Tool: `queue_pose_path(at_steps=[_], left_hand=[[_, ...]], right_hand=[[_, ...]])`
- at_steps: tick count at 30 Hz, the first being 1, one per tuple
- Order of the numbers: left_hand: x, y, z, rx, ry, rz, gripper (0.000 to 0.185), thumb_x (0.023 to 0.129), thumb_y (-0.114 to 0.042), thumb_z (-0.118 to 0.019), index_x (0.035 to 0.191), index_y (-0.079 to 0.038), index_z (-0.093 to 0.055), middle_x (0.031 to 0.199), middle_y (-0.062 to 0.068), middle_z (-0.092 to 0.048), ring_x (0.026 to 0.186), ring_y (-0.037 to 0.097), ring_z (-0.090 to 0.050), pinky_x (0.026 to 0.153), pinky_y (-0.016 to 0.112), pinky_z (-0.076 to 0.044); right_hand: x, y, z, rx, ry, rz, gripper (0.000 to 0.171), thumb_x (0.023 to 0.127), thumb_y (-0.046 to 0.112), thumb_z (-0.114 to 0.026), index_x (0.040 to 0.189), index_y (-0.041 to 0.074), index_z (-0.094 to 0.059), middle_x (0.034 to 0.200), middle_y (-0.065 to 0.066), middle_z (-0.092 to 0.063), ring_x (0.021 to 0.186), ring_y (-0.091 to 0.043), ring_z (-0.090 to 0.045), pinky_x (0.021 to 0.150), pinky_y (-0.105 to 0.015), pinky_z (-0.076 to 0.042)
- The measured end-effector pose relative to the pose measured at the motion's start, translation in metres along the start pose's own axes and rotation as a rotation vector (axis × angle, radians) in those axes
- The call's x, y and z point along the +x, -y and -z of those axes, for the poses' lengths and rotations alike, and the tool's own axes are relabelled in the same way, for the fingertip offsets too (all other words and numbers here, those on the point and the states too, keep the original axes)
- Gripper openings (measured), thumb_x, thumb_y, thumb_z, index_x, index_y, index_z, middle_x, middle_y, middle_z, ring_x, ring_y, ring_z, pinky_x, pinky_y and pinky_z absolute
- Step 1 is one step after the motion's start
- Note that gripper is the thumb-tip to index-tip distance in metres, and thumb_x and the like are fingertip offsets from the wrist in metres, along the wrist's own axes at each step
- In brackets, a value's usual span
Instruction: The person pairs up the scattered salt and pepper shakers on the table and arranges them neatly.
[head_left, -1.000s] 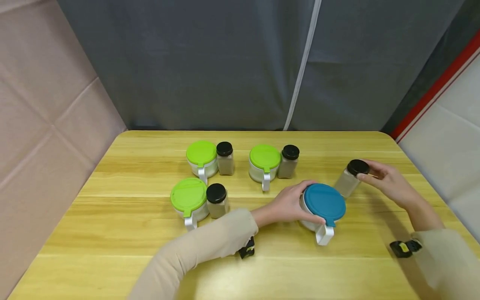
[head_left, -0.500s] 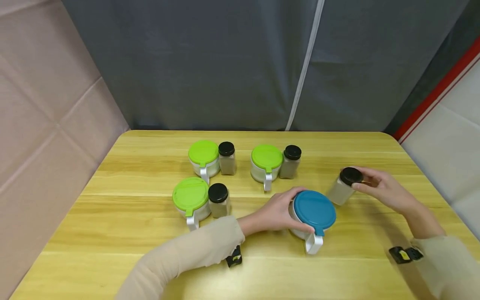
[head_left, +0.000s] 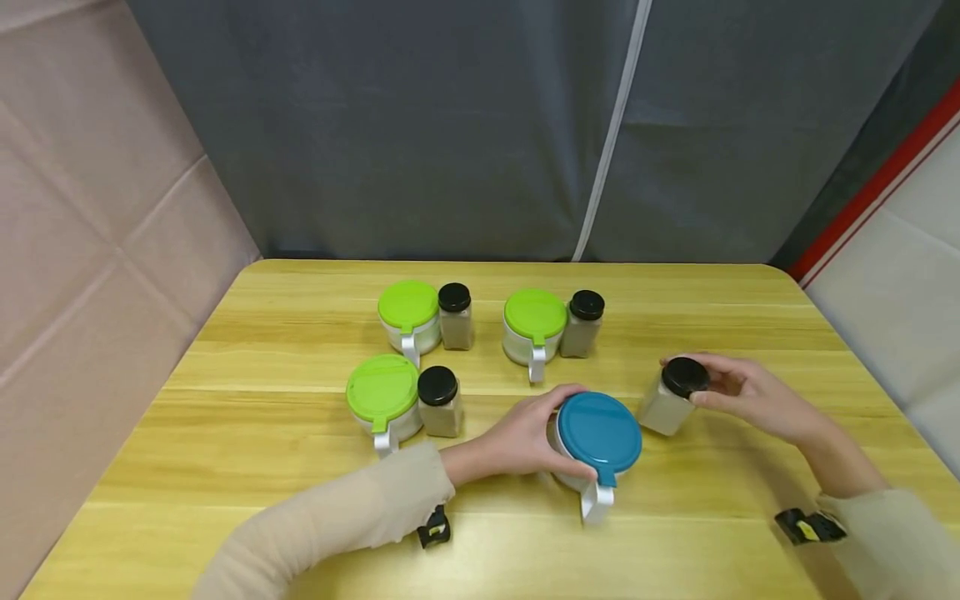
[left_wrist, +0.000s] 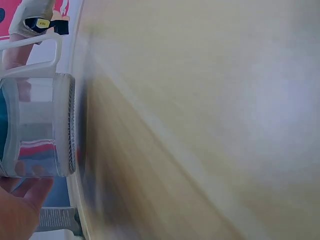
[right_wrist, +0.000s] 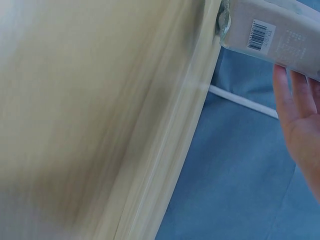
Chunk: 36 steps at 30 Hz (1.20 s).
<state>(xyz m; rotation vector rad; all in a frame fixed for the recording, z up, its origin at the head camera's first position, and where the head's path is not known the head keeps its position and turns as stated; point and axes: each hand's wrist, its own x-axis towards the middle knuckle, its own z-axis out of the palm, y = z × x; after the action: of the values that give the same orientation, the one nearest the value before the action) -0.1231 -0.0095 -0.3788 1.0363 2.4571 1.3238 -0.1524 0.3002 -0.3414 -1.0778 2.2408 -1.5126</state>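
Observation:
My left hand [head_left: 517,435] grips a clear round seasoning jar with a blue lid [head_left: 600,432] and a white handle. Its thumb lies along the near side by the handle, the fingers round the far side. In the left wrist view the clear body [left_wrist: 37,125] of this jar is seen close over the tabletop. At its right, my right hand [head_left: 757,400] holds a square spice bottle [head_left: 666,408] with a black cap, pinched near the top. The bottle leans, cap to the right. In the right wrist view the bottle [right_wrist: 275,37] shows a barcode label, fingers along its side.
Three green-lidded jars, one at the back left [head_left: 408,307], one at the back middle [head_left: 535,317], one at the front left [head_left: 382,392], each stand beside a black-capped bottle [head_left: 439,404]. A grey curtain [head_left: 420,133] hangs behind the wooden table [head_left: 247,433].
The left hand has moved left and nearer with the blue-lidded jar. The right hand has followed the same way with the spice bottle. The green-lidded jars stay put.

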Motion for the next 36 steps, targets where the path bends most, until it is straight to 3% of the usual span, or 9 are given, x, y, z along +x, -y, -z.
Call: queue_pose_path(at_steps=[5,8,17,28,36], left_hand=[[-0.008,0.000,0.006,-0.033,-0.007,-0.013,0.086,0.061,-0.036,-0.080,0.131,-0.013,-0.035,0.118,-0.003,-0.051,0.105,0.006,-0.047,0.086,0.020,-0.038],[-0.013,0.000,0.011,-0.055,-0.006,0.003,0.086,0.061,-0.036,-0.080,0.131,-0.015,-0.035,0.118,-0.003,-0.050,0.105,0.007,-0.047,0.086,0.021,-0.038],[-0.021,0.001,0.021,-0.115,-0.047,0.051,0.086,0.061,-0.031,-0.081,0.131,-0.013,-0.035,0.120,0.000,-0.049,0.108,0.009,-0.046,0.088,0.022,-0.037],[-0.026,0.010,0.024,-0.076,-0.072,0.108,0.089,0.061,-0.033,-0.081,0.133,-0.011,-0.033,0.121,0.004,-0.049,0.108,0.012,-0.047,0.090,0.028,-0.036],[-0.028,0.015,0.029,-0.075,-0.075,0.105,0.089,0.061,-0.034,-0.080,0.133,-0.014,-0.033,0.122,0.002,-0.049,0.108,0.013,-0.046,0.090,0.029,-0.036]], right_hand=[[0.002,0.003,-0.007,0.013,0.034,0.002,0.046,0.083,-0.015,-0.049,0.127,-0.009,-0.038,0.127,-0.010,-0.046,0.106,-0.015,-0.049,0.074,-0.025,-0.047],[0.003,0.003,-0.012,0.020,0.045,-0.018,0.047,0.082,-0.014,-0.051,0.127,-0.008,-0.039,0.127,-0.010,-0.046,0.107,-0.017,-0.049,0.078,-0.026,-0.046],[0.009,0.007,-0.028,0.021,0.054,0.039,0.047,0.080,-0.016,-0.051,0.125,-0.007,-0.042,0.124,-0.010,-0.049,0.105,-0.019,-0.051,0.080,-0.025,-0.044],[0.018,0.001,-0.036,0.028,0.121,-0.018,0.047,0.083,-0.008,-0.054,0.127,-0.001,-0.042,0.124,-0.012,-0.048,0.107,-0.021,-0.050,0.083,-0.028,-0.043],[0.024,-0.002,-0.042,0.016,0.147,0.052,0.047,0.083,-0.010,-0.052,0.128,-0.001,-0.042,0.124,-0.015,-0.048,0.106,-0.022,-0.050,0.085,-0.027,-0.042]])
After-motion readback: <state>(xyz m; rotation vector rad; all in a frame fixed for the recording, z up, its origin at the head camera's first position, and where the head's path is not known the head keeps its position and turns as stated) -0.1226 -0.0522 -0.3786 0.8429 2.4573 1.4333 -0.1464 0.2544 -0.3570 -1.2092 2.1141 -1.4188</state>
